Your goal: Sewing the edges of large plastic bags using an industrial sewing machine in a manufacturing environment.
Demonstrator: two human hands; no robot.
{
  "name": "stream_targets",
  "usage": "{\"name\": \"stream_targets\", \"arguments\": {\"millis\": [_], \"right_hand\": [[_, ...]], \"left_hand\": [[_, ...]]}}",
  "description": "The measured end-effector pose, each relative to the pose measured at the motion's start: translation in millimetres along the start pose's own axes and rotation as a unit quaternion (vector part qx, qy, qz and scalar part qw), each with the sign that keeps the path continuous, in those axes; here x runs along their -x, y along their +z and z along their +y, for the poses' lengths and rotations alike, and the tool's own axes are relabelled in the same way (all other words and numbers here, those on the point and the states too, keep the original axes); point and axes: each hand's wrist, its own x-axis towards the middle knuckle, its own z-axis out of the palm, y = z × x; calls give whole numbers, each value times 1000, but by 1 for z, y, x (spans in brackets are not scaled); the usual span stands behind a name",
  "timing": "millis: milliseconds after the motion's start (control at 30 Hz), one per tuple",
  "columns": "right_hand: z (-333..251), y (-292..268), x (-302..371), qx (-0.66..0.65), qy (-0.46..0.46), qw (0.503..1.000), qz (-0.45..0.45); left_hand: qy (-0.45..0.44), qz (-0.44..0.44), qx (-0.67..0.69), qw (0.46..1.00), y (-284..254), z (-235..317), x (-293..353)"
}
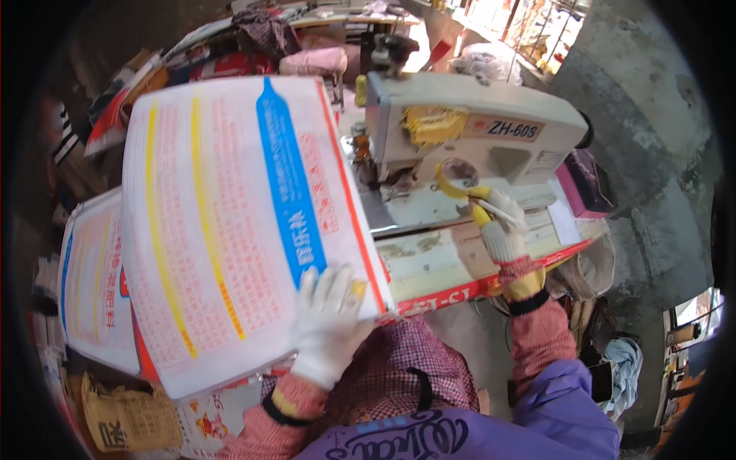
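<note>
My left hand [331, 322], in a white glove, lies on the right edge of a large white printed sack [230, 169] with yellow stripes and a blue band. Its fingers are stretched out over the sack. At the sewing machine [468, 126], my right hand [502, 222] wears a pale glove with yellow on the fingertips. Those fingers are bent, and they meet the lower edge of a yellow ring-like band [443, 182] over the machine bed. What the band belongs to is not clear. The sack's right edge lies beside the needle area.
Another printed sack [92, 268] lies at the left, partly under the first. A brown sack [126, 418] stands at the lower left. A pink and black box [586, 184] sits right of the machine. The worktable's red front edge [452, 300] runs before me.
</note>
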Motion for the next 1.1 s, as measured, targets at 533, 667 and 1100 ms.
{"name": "stream_targets", "arguments": {"millis": [533, 667, 1100], "right_hand": [[9, 1, -99, 338, 26, 896, -288], [-9, -20, -48, 193, -41, 978, -60], [-169, 57, 58, -422, 170, 826, -333]], "left_hand": [[-83, -84, -209, 971, -149, -69, 111], [-310, 80, 81, 944, -174, -87, 109], [-334, 456, 13, 825, -264, -237, 195]]}}
